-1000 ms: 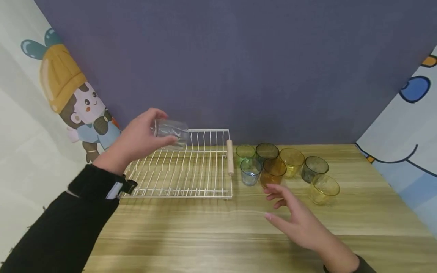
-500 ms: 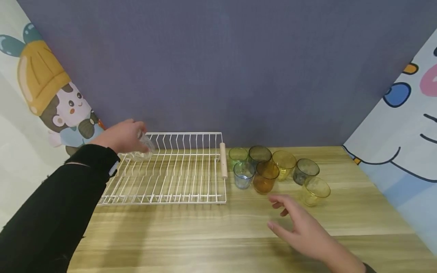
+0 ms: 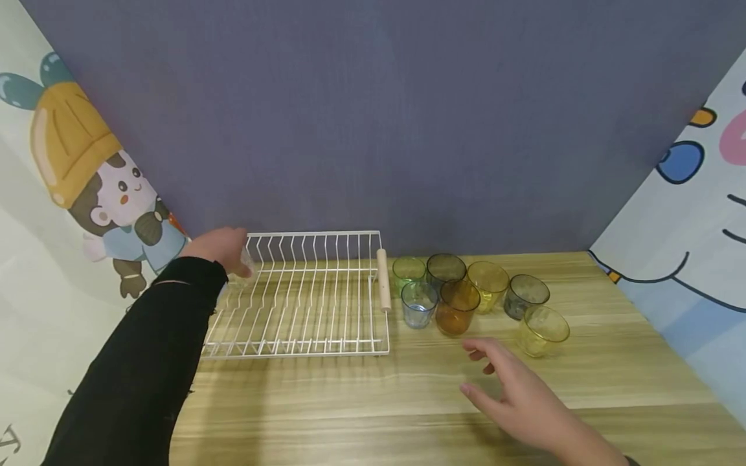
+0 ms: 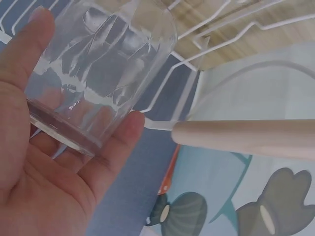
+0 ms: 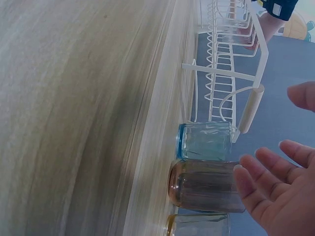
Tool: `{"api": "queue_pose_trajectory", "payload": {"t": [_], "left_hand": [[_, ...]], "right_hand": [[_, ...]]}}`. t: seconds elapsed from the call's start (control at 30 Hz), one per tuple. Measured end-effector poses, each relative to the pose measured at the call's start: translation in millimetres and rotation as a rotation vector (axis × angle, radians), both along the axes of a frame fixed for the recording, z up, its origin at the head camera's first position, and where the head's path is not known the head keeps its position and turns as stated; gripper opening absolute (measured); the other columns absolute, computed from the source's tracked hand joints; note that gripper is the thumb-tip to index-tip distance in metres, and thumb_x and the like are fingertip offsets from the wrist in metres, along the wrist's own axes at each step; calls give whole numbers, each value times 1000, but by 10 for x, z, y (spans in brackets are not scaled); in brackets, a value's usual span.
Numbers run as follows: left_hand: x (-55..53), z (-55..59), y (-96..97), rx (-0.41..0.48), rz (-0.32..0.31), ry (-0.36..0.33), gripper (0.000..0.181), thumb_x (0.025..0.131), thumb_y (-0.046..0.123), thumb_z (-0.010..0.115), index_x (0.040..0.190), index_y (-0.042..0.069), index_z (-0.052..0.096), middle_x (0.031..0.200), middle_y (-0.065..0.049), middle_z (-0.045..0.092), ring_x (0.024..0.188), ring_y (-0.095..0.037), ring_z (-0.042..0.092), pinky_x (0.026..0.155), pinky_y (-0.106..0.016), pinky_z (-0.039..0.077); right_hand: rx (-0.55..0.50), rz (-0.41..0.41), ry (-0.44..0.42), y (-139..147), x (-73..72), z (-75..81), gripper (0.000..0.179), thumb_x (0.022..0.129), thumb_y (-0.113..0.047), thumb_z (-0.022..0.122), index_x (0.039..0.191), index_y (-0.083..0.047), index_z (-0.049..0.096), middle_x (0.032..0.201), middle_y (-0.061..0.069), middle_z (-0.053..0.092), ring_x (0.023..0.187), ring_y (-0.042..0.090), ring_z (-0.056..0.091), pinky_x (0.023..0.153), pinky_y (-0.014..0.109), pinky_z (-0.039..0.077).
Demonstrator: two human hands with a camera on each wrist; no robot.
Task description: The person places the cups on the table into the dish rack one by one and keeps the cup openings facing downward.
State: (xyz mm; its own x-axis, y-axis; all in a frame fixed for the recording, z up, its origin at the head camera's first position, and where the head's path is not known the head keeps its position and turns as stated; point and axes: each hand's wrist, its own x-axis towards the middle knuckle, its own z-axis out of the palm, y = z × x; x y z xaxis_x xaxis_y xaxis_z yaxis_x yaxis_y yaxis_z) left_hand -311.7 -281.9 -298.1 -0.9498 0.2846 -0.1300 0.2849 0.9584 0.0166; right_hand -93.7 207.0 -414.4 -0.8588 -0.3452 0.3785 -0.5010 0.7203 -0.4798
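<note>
Just past 9 o'clock in the head view, a cartoon figure (image 3: 87, 149) is decorating the pale wall. Below it, a black sleeve (image 3: 140, 362) is covering the near left corner of the rack (image 3: 297, 355). At the rack's 10 o'clock, the left hand (image 3: 218, 249) is gripping the clear glass (image 4: 108, 64), thumb and fingers curling round it. In the head view that hand is hiding most of the glass; the left wrist view is cutting off its top, with a wooden bar (image 4: 246, 137) lying at its 4 o'clock. Whether the glass is touching the wires is hard to tell.

At the rack's 3 o'clock, its handle (image 3: 383, 280) is standing between the wires and the other glasses. Around the orange glass (image 3: 457, 314), the green glass (image 3: 406, 272) is standing at 10 o'clock, the blue glass (image 3: 418, 307) at 9, the dark glass (image 3: 444, 266) at 11. The blue and orange ones are partly blocking the green and dark ones. The rear yellow glass (image 3: 489, 281) is standing at 2.

At the orange glass's 5 o'clock, the right hand (image 3: 515, 401) is hovering, thumb and fingers parting loosely, holding nothing; its forearm is running off the bottom edge. Beyond it, the grey glass (image 3: 526, 298) is standing at 3, the front yellow glass (image 3: 542, 331) slightly lower.
</note>
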Motion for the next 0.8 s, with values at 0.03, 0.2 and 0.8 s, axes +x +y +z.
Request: {"api": "queue_pose_trajectory", "payload": {"t": [0.03,0.2,0.8], "left_hand": [[-25,-22,-23,-4,-3,0,77,74,32,84,130,-10,49,121,-30,58,111,-48,53,92,-59,47],[-171,-158,-201,-10,11,-11,83,74,36,84,133,-9,46,123,-30,57,110,-48,53,89,-59,48],[-229,-455,-332,-22,42,99,68,74,31,84,126,-3,57,116,-28,59,105,-46,54,82,-60,50]], "right_hand": [[5,2,3,0,0,-4,60,88,-34,73,140,-24,44,123,-17,51,104,2,52,81,29,55],[21,-2,10,-18,-10,-16,60,89,-34,72,140,-22,43,126,-16,50,108,3,52,82,30,56],[102,-68,-38,29,33,-37,62,86,-32,75,140,-27,45,125,-18,50,110,5,53,84,33,56]]}}
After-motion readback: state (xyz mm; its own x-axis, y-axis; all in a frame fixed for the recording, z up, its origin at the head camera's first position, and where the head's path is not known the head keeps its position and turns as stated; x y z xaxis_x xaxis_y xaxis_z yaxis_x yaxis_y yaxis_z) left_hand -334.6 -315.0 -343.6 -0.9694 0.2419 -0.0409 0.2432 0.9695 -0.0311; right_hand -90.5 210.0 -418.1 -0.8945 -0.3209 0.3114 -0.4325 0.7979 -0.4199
